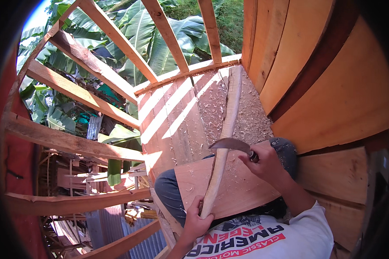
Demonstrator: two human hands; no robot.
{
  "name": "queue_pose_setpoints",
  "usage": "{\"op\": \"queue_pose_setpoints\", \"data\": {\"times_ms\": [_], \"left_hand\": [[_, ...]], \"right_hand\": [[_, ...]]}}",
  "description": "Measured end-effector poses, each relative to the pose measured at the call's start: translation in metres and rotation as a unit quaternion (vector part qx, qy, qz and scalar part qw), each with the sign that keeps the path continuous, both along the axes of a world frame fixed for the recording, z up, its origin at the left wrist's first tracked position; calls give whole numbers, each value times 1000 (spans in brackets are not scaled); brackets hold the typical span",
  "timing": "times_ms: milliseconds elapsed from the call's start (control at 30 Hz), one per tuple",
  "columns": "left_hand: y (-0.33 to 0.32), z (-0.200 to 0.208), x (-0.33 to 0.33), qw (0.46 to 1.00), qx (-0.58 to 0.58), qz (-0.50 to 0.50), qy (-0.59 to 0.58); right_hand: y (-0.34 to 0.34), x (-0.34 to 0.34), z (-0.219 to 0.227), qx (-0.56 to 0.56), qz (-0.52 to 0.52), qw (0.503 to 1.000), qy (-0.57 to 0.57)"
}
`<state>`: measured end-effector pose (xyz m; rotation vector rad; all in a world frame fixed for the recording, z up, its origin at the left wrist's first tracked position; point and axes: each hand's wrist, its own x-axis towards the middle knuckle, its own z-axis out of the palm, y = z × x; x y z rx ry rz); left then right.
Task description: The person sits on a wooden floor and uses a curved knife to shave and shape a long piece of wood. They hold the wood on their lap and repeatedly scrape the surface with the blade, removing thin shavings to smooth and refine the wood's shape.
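Note:
A long, pale strip of wood (230,112) with a rough dark edge runs from my lap out to the far end of the plank floor. My left hand (197,220) is wrapped round its near end. In my right hand (266,164) is a curved knife (231,143) with a broad dark blade and a dark handle. The blade lies across the strip around its middle, pointing left; whether it bites into the wood I cannot tell. Under the strip, a flat wooden board (242,185) rests across my legs.
Wood shavings (257,108) litter the plank floor (170,125). A slatted wooden railing (173,39) borders the far and left sides, with banana leaves (149,47) beyond. A plank wall (328,82) rises close on the right. Corrugated metal sheets (103,228) and scrap timber lie below at left.

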<state>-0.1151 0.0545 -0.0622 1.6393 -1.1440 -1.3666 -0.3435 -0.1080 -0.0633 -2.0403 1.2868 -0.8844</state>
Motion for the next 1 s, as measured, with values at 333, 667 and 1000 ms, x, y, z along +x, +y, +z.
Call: {"op": "queue_pose_setpoints", "data": {"times_ms": [333,667,1000], "left_hand": [[-1,4,2,1000,-5,4,-27],[3,5,4,997,-33,-12,-67],[6,-8,10,996,-66,20,-51]], "right_hand": [[13,-7,2,-119,155,981,11],[-3,-11,0,125,-22,992,-17],[-20,1,-6,86,-133,986,-46]]}}
